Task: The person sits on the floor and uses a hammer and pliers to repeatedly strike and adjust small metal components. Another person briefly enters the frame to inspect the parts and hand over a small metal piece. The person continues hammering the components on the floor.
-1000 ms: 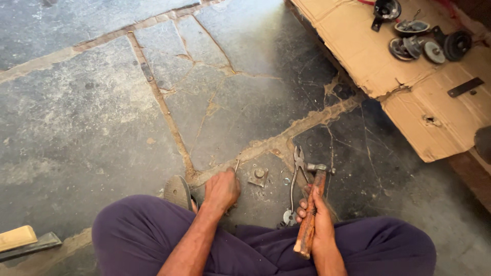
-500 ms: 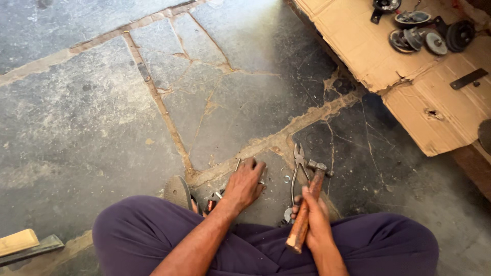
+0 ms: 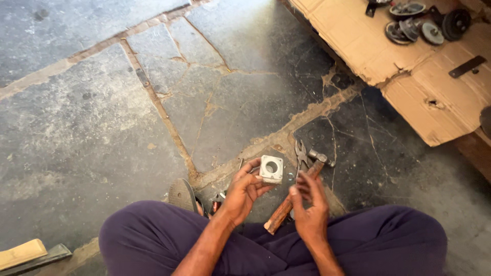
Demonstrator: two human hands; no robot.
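The person is sitting cross-legged on the stone floor, near its cardboard-covered edge. The left hand is holding a square white block with a round hole, fingertips closed on its lower side, hole facing up. The right hand, just beside it, is hovering loosely open over the wooden-handled hammer, whose long axis is running up toward the pliers.

Hammer, pliers beside hands
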